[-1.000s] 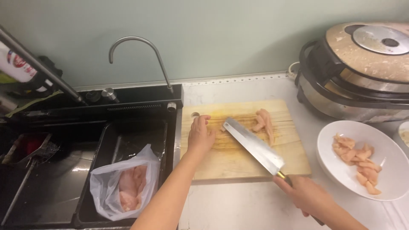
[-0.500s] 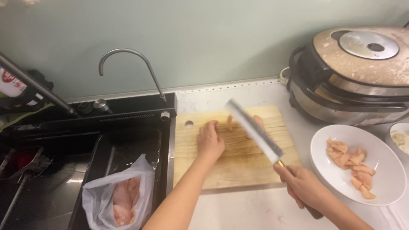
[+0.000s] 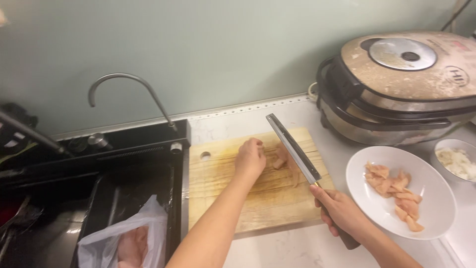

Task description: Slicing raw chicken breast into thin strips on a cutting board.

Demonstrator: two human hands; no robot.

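A wooden cutting board (image 3: 218, 183) lies on the white counter beside the sink. Pale raw meat strips (image 3: 280, 161) lie on its far right part. My left hand (image 3: 250, 159) rests on the board, fingers curled against the meat. My right hand (image 3: 339, 211) grips the dark handle of a cleaver (image 3: 292, 148), whose blade is raised edge-on above the meat, pointing away from me. A white plate (image 3: 431, 193) at the right holds several cut meat pieces (image 3: 396, 191).
A large rice cooker (image 3: 401, 84) stands at the back right, a small white bowl (image 3: 456, 161) beside it. The black sink (image 3: 99, 198) at left holds a plastic bag of raw meat (image 3: 129, 243). A curved tap (image 3: 129, 92) rises behind it.
The cleaver has swung from lying flat across the board to standing edge-on over the meat. My left hand has shifted right onto the meat strips. The camera has moved closer.
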